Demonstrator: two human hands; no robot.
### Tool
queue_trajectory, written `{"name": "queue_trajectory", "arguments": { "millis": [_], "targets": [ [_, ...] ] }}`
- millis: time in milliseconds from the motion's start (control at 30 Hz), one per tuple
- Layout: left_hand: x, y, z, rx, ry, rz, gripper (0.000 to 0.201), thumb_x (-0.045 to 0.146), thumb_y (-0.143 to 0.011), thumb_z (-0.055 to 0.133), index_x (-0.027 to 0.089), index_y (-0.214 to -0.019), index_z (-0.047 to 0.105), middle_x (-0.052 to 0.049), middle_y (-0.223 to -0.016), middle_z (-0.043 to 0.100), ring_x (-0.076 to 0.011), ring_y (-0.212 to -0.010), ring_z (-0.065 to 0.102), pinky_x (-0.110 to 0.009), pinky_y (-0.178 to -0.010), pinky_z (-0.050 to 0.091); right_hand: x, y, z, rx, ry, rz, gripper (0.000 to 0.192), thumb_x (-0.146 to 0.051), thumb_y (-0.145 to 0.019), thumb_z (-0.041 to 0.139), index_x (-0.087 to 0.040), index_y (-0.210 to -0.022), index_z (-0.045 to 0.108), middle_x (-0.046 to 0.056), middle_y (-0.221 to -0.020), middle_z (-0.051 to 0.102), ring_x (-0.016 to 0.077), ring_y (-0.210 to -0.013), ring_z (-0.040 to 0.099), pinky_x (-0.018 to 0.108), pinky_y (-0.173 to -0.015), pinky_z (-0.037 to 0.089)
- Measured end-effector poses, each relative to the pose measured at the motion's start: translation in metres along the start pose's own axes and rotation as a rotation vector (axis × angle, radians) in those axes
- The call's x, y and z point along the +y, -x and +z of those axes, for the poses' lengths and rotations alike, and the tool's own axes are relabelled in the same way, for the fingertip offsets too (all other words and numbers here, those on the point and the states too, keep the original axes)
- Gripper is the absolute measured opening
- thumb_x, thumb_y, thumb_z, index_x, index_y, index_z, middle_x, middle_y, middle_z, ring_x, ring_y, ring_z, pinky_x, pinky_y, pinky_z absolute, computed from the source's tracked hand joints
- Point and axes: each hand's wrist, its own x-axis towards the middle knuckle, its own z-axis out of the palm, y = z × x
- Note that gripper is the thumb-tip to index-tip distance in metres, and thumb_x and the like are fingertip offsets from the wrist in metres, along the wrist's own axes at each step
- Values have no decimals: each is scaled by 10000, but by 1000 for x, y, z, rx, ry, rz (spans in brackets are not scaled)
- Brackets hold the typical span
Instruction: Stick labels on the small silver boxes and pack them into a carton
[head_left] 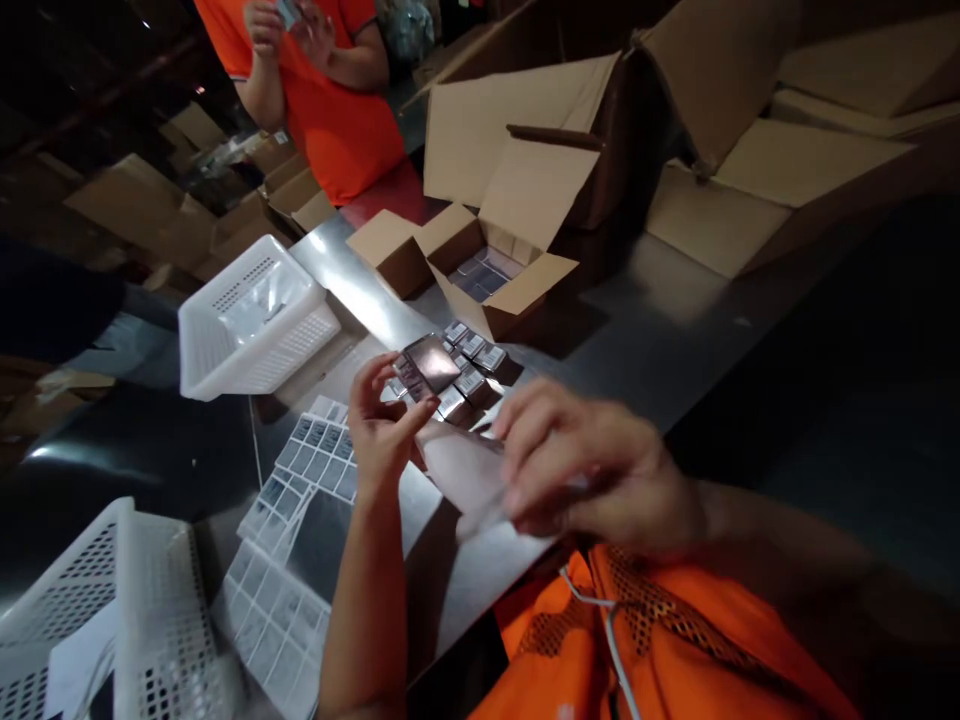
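Our left hand [379, 430] grips the box [433, 364] by its left side; our right hand [600, 470], farther off, rightward and nearer us, pinches blurred film [461, 468]; we cannot tell the box's long axis.

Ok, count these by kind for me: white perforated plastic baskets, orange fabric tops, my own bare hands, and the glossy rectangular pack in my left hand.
White perforated plastic baskets: 2
Orange fabric tops: 2
Your own bare hands: 2
Glossy rectangular pack: 1
Total: 7
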Motion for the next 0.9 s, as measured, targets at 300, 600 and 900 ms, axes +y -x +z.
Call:
{"name": "queue_trajectory", "arguments": {
  "millis": [300, 600, 900],
  "targets": [
    [8, 10, 10, -194, 86, -4, 711, 628, -562, 879, 317, -1129, 583, -51, -988, 756, -190, -677, 715, -284, -529, 569, 26, -33, -19, 231, -312, 574, 569, -308, -707, 877, -244, -1180, 567, -55, -707, 664, 185, -823, 720, 320, -753, 604],
    [11, 10, 10, -225, 110, -58, 701, 564, -566, 904, 287, -1136, 604, -70, -1005, 766, -150, -571, 686, -227, -446, 503, 26, -37, -13, 253, -336, 630, 590, -262, -673, 871, -256, -1095, 460, -72, -695, 665, 186, -810, 736, 280, -688, 586],
    [10, 11, 6, -262, 101, -67, 684, 545, -610, 893, 289, -1167, 590, -55, -1023, 760, -34, -370, 483, -176, -341, 331, 30, -37, -11, 260, -297, 621, 552, -243, -694, 848, -262, -1079, 453, -74, -698, 667, 196, -855, 744, 293, -701, 589]
  ]
}}
